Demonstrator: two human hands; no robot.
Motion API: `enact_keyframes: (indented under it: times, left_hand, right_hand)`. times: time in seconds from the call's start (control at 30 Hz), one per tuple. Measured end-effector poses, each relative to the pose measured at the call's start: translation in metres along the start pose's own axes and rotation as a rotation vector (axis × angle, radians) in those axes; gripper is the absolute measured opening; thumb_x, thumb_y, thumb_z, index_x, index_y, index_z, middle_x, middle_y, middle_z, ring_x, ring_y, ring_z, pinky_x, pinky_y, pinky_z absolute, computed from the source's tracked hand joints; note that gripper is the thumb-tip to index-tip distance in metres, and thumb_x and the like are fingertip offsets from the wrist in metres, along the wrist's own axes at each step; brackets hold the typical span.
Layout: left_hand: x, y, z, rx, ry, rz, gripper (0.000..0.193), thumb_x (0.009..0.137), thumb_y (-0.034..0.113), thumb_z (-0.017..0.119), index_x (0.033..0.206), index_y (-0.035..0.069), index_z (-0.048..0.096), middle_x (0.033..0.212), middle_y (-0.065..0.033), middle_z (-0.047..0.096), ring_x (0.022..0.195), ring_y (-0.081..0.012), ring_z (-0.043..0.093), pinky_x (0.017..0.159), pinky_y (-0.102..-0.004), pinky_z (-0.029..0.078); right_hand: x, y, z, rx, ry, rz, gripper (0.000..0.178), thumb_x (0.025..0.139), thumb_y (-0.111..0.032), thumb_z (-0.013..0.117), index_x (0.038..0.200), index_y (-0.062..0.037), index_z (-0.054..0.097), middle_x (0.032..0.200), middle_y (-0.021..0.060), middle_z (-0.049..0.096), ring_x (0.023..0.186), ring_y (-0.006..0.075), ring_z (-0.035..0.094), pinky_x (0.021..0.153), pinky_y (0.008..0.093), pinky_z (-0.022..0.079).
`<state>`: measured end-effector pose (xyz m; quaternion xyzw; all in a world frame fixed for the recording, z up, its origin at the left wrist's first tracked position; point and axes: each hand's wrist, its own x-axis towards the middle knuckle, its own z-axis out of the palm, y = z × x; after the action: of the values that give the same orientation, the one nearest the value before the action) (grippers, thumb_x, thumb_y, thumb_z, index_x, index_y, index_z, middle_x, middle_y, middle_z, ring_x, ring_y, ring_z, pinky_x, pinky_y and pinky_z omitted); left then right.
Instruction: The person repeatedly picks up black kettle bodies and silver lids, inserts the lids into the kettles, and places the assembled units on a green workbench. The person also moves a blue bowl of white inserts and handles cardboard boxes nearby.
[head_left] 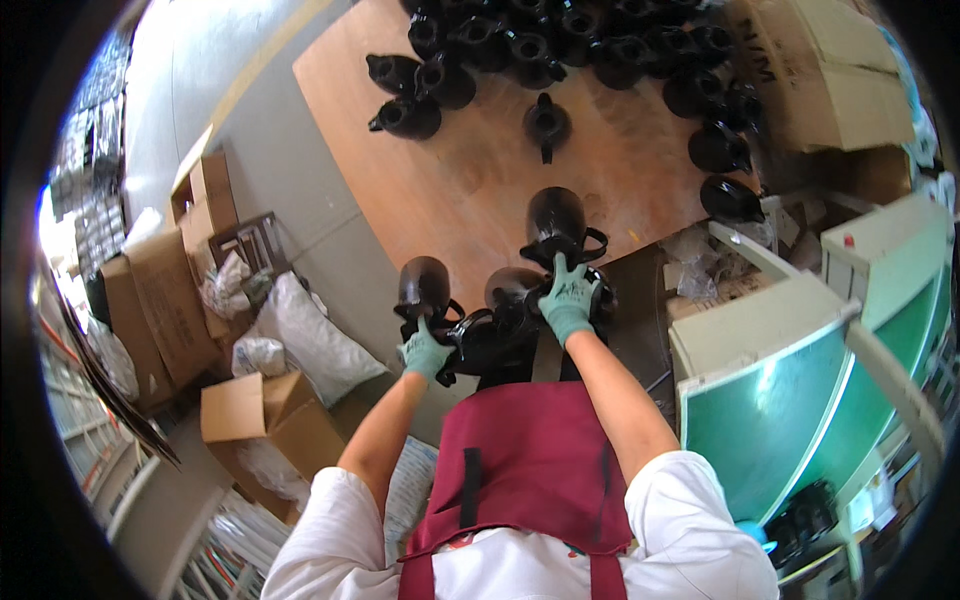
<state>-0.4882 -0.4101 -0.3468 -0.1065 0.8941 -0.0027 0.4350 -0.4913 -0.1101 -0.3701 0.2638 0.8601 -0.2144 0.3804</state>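
Both my hands wear pale green gloves. My left hand (426, 354) is closed on the lower end of a glossy black jug (424, 283) with a side handle, off the near edge of the wooden tabletop. My right hand (569, 302) grips the near end of another glossy black jug (556, 214), farther forward over the tabletop, its handle to the right. Between and below my hands are more black jugs (510, 288), partly hidden. A single jug (546, 122) stands on the brown tabletop (460, 190) ahead.
Several black jugs (530, 48) crowd the table's far side, with others (718, 148) down its right edge. A large carton (825, 70) is at the far right. Green-panelled metal equipment (770, 400) stands to my right. On my left are an open carton (262, 425) and a white sack (315, 340).
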Motion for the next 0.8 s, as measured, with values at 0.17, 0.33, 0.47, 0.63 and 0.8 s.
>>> enact_keyframes:
  times: [0.17, 0.33, 0.47, 0.63, 0.8]
  left_hand:
    - [-0.111, -0.046, -0.064, -0.179, 0.347, 0.306, 0.078, 0.066, 0.034, 0.078, 0.134, 0.008, 0.048, 0.094, -0.0206, 0.064, 0.091, -0.0432, 0.061, 0.086, -0.0551, 0.04]
    - [-0.196, -0.101, -0.123, 0.177, 0.582, 0.675, 0.057, 0.062, 0.033, 0.075, 0.114, 0.015, 0.062, 0.099, -0.0174, 0.056, 0.098, -0.0374, 0.052, 0.08, -0.0511, 0.038]
    - [-0.291, -0.04, -0.188, 0.339, 0.533, 1.033, 0.054, 0.058, 0.036, 0.073, 0.108, 0.018, 0.065, 0.102, -0.015, 0.055, 0.099, -0.0346, 0.052, 0.086, -0.0505, 0.038]
    - [-0.365, 0.071, -0.184, 0.515, 0.574, 1.382, 0.052, 0.062, 0.034, 0.072, 0.112, 0.021, 0.064, 0.108, -0.0122, 0.054, 0.104, -0.0327, 0.052, 0.091, -0.0492, 0.038]
    - [-0.448, 0.173, -0.118, 0.474, 0.635, 1.905, 0.054, 0.07, 0.025, 0.065, 0.122, 0.013, 0.061, 0.111, -0.0173, 0.053, 0.104, -0.0361, 0.051, 0.094, -0.0498, 0.039]
  right_hand:
    - [-0.168, 0.001, -0.009, 0.297, 0.597, -0.199, 0.071, 0.068, -0.03, 0.074, 0.132, -0.0078, 0.052, 0.118, 0.0294, 0.053, 0.116, 0.0437, 0.051, 0.1, 0.0571, 0.032]
    - [-0.326, 0.032, -0.038, 0.444, 0.592, -0.327, 0.077, 0.06, -0.031, 0.08, 0.123, 0.0032, 0.052, 0.126, 0.0305, 0.049, 0.114, 0.0491, 0.047, 0.101, 0.0609, 0.032]
    - [-0.414, 0.074, -0.035, 0.284, 1.164, -0.33, 0.068, 0.065, -0.033, 0.079, 0.117, 0.0026, 0.054, 0.118, 0.0275, 0.052, 0.106, 0.0481, 0.05, 0.089, 0.058, 0.041]
    - [-0.473, 0.164, -0.047, 0.641, 1.268, -0.015, 0.065, 0.071, -0.029, 0.075, 0.121, 0.0047, 0.05, 0.107, 0.0242, 0.061, 0.088, 0.0427, 0.06, 0.081, 0.0487, 0.048]
    - [-0.561, 0.288, -0.013, 0.806, 1.402, 0.005, 0.073, 0.078, -0.02, 0.072, 0.14, 0.0041, 0.04, 0.132, 0.0232, 0.053, 0.12, 0.0369, 0.054, 0.102, 0.0432, 0.043]
